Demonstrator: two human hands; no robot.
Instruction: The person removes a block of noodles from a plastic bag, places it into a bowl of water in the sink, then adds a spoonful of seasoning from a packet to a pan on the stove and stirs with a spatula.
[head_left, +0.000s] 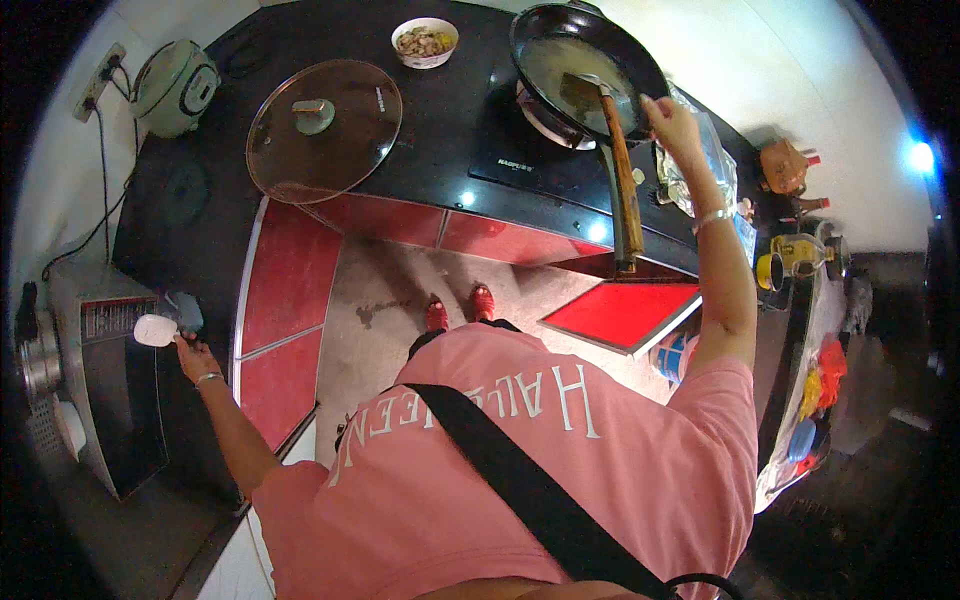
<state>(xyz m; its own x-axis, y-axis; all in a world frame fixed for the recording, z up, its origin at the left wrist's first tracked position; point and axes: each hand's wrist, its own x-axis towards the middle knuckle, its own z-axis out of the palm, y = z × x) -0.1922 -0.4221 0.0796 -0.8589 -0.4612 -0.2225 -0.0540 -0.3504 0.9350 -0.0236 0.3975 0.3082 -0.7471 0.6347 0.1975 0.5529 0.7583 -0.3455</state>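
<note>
My left hand (196, 358) is stretched out to the left and grips a small white paddle-like utensil (156, 330) with a rounded end. A translucent bluish object (184, 310) lies just beyond it on the counter. My right hand (673, 127) is at the right rim of a black wok (637, 56), fingers drawn together; whether anything is between them cannot be made out. Shallow, cloudy liquid covers the wok's bottom. A spatula with a wooden handle (621, 161) rests in the wok, its handle lying over the rim towards me, alongside the wok's long handle (609, 191).
A glass lid (349, 146) lies on the dark counter (450, 127) beside a bowl of chopped food (424, 43). The wok sits on a black cooktop (525, 169). A rice cooker (169, 90) stands far left. Below, a red cabinet door (626, 311) hangs open. Bottles (802, 255) stand right.
</note>
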